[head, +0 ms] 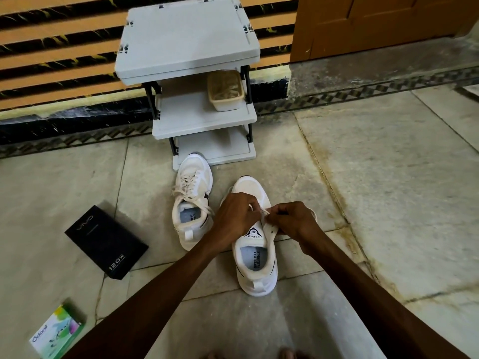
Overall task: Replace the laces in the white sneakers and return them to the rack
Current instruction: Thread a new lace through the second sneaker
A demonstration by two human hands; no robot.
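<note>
lit softly and evenly, rather dim, with a greenish-yellow cast over the stone floor (388, 177). brightest on the top of the rack (186, 40), darker between its shelves. only faint, diffuse shadows beside the sneakers (193, 193) and the black box (106, 242). bent strongly toward the edges by the wide angle, curving the wall stripes (51, 55). sharp enough at centre to read the insole print (256, 259); softer, smeared in the corners.

Left hand (234, 215) and right hand (294, 220) pinch lace (264, 210) on sneaker (255, 268)
</note>
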